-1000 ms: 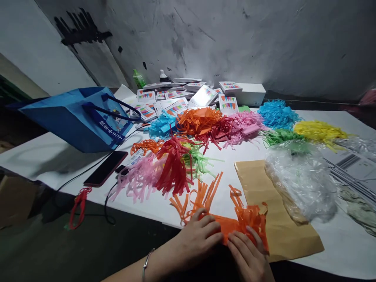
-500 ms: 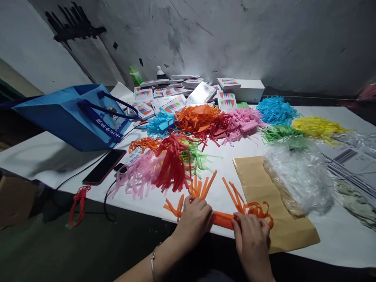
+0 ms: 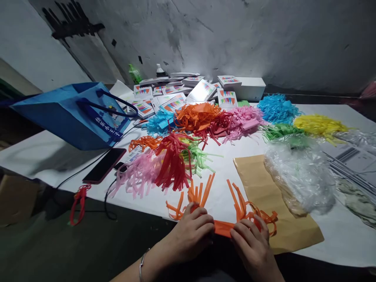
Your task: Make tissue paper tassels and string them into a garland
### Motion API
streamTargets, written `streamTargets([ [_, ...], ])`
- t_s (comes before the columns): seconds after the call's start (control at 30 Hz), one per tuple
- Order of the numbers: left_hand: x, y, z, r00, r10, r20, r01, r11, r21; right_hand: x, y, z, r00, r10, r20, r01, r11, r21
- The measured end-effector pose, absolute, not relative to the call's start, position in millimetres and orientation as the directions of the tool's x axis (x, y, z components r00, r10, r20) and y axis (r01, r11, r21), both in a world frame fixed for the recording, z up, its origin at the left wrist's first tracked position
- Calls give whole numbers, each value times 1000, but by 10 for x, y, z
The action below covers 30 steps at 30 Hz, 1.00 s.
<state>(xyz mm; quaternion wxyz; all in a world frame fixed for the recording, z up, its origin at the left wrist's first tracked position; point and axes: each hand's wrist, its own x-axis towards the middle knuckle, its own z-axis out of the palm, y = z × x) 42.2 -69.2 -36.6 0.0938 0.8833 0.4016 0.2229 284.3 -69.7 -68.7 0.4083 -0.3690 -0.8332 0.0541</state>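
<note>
While forearms point(image 3: 155, 257) converge, palms down — both hands point(image 3: 192, 232) curled, gripping orange fringed paper point(image 3: 223, 228).

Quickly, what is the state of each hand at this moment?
Left hand: closed, holding one side of the orange fringed paper.
Right hand: closed, holding the other side.

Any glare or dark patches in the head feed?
Head view: glare whitens one tilted box; the clear plastic glints; the blue bag shades the tabletop beneath it; the floor is dark; the orange strip shows plainly.
</note>
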Motion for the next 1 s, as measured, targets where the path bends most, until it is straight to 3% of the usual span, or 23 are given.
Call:
streamTargets([
  [0.17,457,-750,-444,441,804,400,701,-587,406,2806,-696,-574,-384,674,632,559,714,-422],
  [0.3,524,-749,-399,330,893,306,777,-441,448,2683,-730,-572,-211,777,593,666,558,-495],
  [0.43,590,-703,-340,234,954,185,872,-290,394,2588,-732,-591,-151,811,566,806,432,-404],
  [0.5,596,-668,-348,260,945,198,872,-318,372,2573,-724,-611,-166,792,588,807,451,-380],
  [0.63,536,-638,-398,463,831,308,773,-548,319,2642,-749,-705,-286,715,638,682,620,-390],
  [0.73,469,-665,-422,545,750,375,699,-653,292,2765,-790,-769,-322,691,647,646,660,-383],
  [0.87,450,-719,-430,523,735,433,668,-668,327,2881,-799,-734,-422,657,625,608,716,-343],
  [1.0,536,-764,-380,412,833,369,698,-549,460,2820,-775,-621,-317,739,594,638,629,-443],
])
